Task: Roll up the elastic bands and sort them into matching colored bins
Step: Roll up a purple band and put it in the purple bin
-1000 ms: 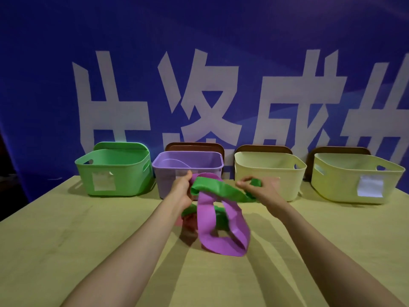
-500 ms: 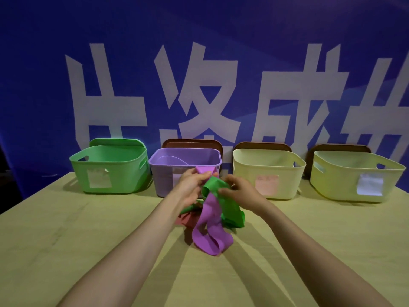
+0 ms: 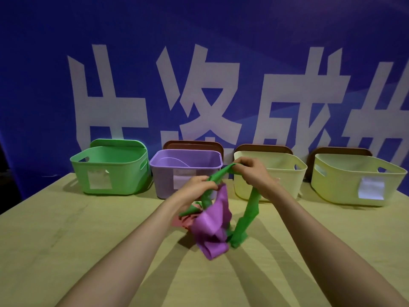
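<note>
Green band: flat elastic loop held up in front of the purple bin; its top stretch runs taut between the two hands, the rest hangs limp down to the table
Left hand: fingers curled round the lower end of the taut stretch, in front of the purple bin's right half; I cannot tell whether it also catches the purple band
Right hand: pinches the upper end, just right of the purple bin's right corner
Purple band: crumpled heap on the table in front of the purple bin, touching the green band's hanging part and seemingly tangled with it
Red band: mostly hidden under that heap's left edge
Green bin: directly left of the purple bin, open-topped
Handling: looks light, soft and stretchy, with no stiffness, so it flops and twists; probably grippy enough to drag the purple band along
Where to hold: across the full width at one end, pulled flat before rolling
</note>
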The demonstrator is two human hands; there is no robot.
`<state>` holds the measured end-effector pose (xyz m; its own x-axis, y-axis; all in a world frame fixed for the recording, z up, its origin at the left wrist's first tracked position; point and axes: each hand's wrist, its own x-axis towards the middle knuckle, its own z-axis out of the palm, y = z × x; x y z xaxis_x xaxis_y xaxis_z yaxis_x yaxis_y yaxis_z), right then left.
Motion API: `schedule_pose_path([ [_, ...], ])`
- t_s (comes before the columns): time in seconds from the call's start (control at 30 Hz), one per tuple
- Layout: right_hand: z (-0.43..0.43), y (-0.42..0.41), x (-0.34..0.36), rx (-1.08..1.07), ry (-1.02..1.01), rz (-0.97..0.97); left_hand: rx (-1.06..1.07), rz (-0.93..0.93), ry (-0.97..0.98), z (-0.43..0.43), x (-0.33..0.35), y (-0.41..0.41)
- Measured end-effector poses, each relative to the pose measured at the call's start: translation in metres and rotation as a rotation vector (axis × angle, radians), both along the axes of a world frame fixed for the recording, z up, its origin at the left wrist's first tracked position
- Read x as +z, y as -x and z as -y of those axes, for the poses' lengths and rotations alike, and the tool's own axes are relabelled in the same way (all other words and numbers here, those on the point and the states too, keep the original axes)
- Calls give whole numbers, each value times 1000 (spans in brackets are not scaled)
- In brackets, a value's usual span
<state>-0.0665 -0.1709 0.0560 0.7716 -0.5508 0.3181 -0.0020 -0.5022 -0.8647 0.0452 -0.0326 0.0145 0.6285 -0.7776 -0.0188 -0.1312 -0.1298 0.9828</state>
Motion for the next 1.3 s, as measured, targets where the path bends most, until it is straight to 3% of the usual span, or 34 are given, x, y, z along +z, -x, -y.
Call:
schedule_pose_path([
  [0.1, 11, -2, -8, -54, 21, -16, -108, -227, 148, -6, 7, -1],
  [0.17, 15, -4, -18, -41, 116, -142, -60, -357, 223, -3, 6, -1],
  [0.23, 18, -6, -31, -41, 168, -275, 98, -219, 112, 4, 0, -4],
  [0.3, 21, -8, -43, -94, 158, -314, 202, 126, -168, 5, -12, -9],
  [0.37, 23, -8, -52, -124, 115, -362, 126, 406, -349, 3, -23, -7],
  [0.5, 26, -6, -63, -102, 164, -556, -235, 489, -294, -2, -34, 18],
  [0.57, 27, -5, -65, -81, 170, -556, -379, 563, -387, -2, -38, 28],
  [0.67, 23, -1, -67, 42, 155, -515, -410, 674, -476, 2, -48, 26],
  [0.77, 19, 3, -72, 171, 68, -465, -299, 487, -277, 2, -46, 24],
  [0.93, 13, 13, -56, 341, -376, -202, -15, -47, 250, 2, -10, 19],
  [1.03, 12, 21, -36, 543, -499, -56, 21, -274, 380, -5, 16, 13],
  [1.13, 4, 21, -18, 557, -412, -42, -18, -332, 427, -7, 31, 10],
  [1.3, -6, 7, -10, 367, -247, -51, -154, -266, 452, -11, 52, 10],
])
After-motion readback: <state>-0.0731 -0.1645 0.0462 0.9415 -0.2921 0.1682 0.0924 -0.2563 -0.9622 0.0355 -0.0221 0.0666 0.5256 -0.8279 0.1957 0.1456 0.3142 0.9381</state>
